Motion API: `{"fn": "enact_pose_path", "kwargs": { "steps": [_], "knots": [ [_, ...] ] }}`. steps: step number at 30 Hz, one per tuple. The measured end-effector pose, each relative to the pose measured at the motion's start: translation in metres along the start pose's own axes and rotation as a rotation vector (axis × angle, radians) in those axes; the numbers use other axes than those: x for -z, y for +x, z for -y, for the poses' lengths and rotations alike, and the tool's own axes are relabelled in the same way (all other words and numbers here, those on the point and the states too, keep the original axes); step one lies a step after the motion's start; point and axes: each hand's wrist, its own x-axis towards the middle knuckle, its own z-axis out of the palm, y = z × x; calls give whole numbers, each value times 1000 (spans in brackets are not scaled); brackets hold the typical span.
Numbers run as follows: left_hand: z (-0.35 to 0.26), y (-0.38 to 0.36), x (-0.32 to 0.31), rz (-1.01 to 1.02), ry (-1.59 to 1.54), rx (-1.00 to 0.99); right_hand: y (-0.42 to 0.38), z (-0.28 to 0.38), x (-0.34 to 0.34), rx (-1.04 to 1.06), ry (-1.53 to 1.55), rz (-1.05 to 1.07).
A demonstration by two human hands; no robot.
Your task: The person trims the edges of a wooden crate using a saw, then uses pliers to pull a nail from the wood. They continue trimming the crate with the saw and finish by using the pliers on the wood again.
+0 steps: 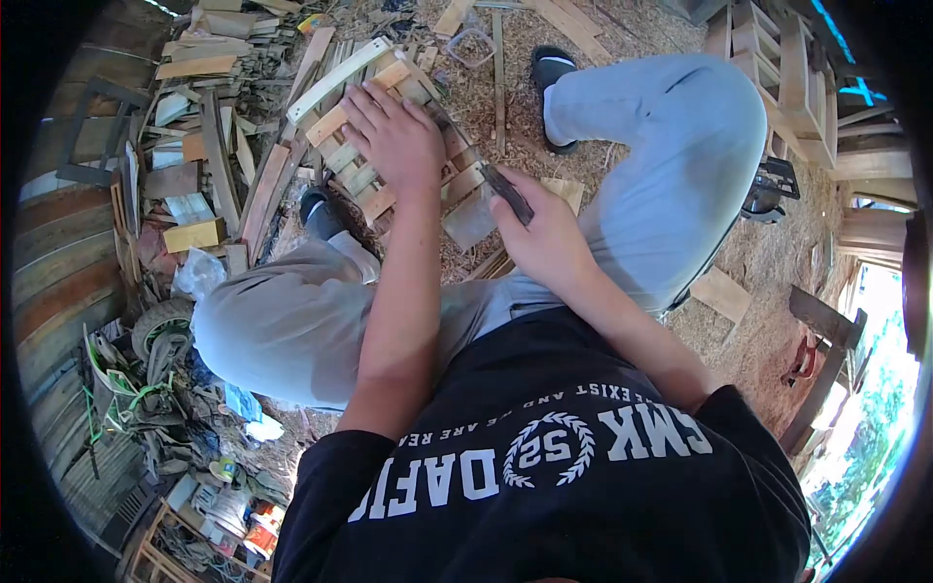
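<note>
A slatted wooden piece made of light strips lies between my lower legs. My left hand rests flat on its slats, fingers spread and pointing to the upper left. Wrapped in my right hand is a dark handle, whose thin blade or bar runs up and left along the right edge of the slatted piece. What kind of tool it is, I cannot tell for sure.
Scrap wood is heaped at the upper left. A circular saw stands beyond my right knee. Wooden frames are at the upper right, and a clear plastic container sits on the shavings ahead.
</note>
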Motion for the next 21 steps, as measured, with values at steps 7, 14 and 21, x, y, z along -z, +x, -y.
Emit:
{"fn": "enact_pose_path", "kwargs": {
  "steps": [7, 14, 21],
  "knots": [
    [-1, -2, -4, -3, -6, 0, -19, 1, 7, 43, -50, 18],
    [-2, -4, -2, -2, 27, 2, -38, 9, 24, -62, -60, 53],
    [-1, -6, -1, 2, 21, -13, -20, 8, 11, 35, -112, 21]
  ]
}}
